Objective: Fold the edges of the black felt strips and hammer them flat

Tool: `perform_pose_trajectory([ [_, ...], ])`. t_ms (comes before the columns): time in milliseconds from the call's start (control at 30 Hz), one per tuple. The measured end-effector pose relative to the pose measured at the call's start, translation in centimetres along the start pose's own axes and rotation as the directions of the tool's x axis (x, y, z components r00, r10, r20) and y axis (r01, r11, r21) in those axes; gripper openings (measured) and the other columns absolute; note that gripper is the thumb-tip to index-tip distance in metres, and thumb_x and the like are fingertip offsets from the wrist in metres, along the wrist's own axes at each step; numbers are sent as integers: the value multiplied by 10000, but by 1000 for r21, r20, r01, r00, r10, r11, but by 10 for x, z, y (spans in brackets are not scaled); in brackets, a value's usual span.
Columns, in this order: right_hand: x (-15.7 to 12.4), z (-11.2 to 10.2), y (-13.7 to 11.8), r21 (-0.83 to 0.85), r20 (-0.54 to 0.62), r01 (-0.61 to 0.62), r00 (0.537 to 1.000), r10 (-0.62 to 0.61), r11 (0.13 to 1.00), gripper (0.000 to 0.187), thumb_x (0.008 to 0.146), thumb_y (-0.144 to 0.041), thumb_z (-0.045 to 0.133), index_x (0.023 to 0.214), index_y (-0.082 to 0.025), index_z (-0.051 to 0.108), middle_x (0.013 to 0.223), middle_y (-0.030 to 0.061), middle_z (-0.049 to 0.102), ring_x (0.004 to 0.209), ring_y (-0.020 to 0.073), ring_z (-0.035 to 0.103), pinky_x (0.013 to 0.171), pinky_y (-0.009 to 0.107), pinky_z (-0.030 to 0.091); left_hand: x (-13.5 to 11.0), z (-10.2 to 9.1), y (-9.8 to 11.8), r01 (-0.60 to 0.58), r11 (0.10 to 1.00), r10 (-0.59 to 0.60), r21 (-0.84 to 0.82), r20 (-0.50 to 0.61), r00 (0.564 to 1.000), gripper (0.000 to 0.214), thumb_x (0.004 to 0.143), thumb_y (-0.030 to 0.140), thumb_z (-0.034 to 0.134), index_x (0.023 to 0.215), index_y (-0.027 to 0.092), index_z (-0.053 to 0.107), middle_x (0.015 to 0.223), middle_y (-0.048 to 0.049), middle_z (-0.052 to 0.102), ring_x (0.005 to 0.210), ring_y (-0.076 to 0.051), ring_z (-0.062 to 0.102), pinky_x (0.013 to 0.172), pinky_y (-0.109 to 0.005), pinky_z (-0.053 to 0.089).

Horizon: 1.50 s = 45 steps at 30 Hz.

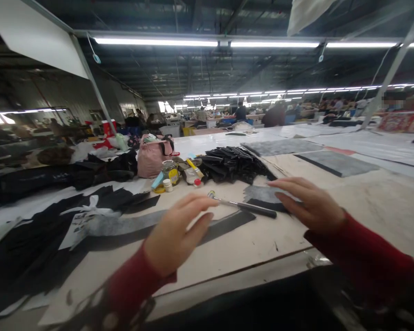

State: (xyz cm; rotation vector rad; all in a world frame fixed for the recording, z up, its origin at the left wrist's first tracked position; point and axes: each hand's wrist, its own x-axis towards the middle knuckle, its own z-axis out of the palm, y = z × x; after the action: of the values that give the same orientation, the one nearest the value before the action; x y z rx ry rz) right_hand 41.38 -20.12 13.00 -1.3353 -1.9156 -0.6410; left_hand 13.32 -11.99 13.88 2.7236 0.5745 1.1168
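Observation:
My left hand (179, 232) hovers over a long grey-and-black fabric strip (224, 226), its thumb apart from its stretched fingers, and it holds nothing. Beside its fingertips lies a hammer (251, 208) with a shiny metal shaft and a black grip pointing right. My right hand (312, 202) is also open and unloaded, above the table at the right. Just left of its fingers rest grey-and-black fabric pieces (262, 194), partly covered by the hand. Whether either hand touches the fabric beneath I cannot tell.
Dark fabric piles (31, 230) fill the left side, with a white tie (96, 209) on them. A pink bag (153, 156), a glass jar (170, 171), a white bottle (167, 185) and stacked black pieces (231, 163) stand beyond. Grey panels (345, 162) lie at the right.

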Motion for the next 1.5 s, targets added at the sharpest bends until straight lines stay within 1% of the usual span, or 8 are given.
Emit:
perform_pose_trajectory([
  [67,-17,39,25,-12,123,-69,990,70,998,267,810,-199,419,1041,-155,545,969,92,592,899,180,540,781,336,465,-5,33,-18,61,998,-64,19,195,979,224,817,158,427,1003,182,550,980,-48,559,904,-144,519,820,-284,444],
  [167,-48,93,59,-69,224,-186,955,197,980,291,797,-212,398,1021,-130,563,965,112,601,902,211,544,792,385,458,-18,84,-49,155,978,-200,141,414,888,241,777,125,446,987,164,557,974,-63,556,916,-174,506,836,-320,429],
  [333,-60,118,52,23,302,-214,933,197,977,304,811,-213,382,1035,-109,559,997,121,589,926,197,528,825,360,437,-31,122,-71,174,961,-255,215,446,858,189,780,155,448,932,165,560,942,-58,548,882,-186,487,796,-335,426],
  [500,-39,112,-5,112,316,-202,936,158,973,275,807,-196,400,1013,-133,570,986,105,584,913,188,516,815,338,430,-36,130,-62,119,982,-172,144,442,881,189,807,170,413,939,188,548,939,-45,549,874,-186,479,781,-339,417],
  [667,-26,140,-40,147,464,-239,874,146,960,281,774,-136,430,1011,-104,576,939,108,584,875,193,505,796,334,427,-37,123,-63,42,999,-43,11,488,872,240,810,118,378,972,186,540,981,-38,561,904,-169,490,824,-325,411],
  [867,-27,169,-43,134,526,-275,834,167,952,303,709,-145,537,1008,-119,579,907,99,563,858,200,478,783,335,411,-24,101,-89,130,989,-145,66,365,919,248,800,129,404,1001,170,543,995,-54,553,934,-174,470,851,-328,397],
  [1133,-39,175,-47,177,497,-316,846,193,932,222,762,-155,477,957,-157,584,872,79,544,827,180,459,749,323,399,-35,127,-97,228,968,-251,105,380,890,223,809,188,426,985,209,562,981,-39,551,910,-180,471,816,-330,399],
  [1500,-38,171,-50,163,481,-261,863,155,951,176,801,-152,434,894,-144,584,826,75,539,794,174,450,730,303,392,-35,126,-98,215,976,-214,38,362,907,175,816,184,429,894,191,586,872,-36,555,848,-170,465,774,-309,390],
])
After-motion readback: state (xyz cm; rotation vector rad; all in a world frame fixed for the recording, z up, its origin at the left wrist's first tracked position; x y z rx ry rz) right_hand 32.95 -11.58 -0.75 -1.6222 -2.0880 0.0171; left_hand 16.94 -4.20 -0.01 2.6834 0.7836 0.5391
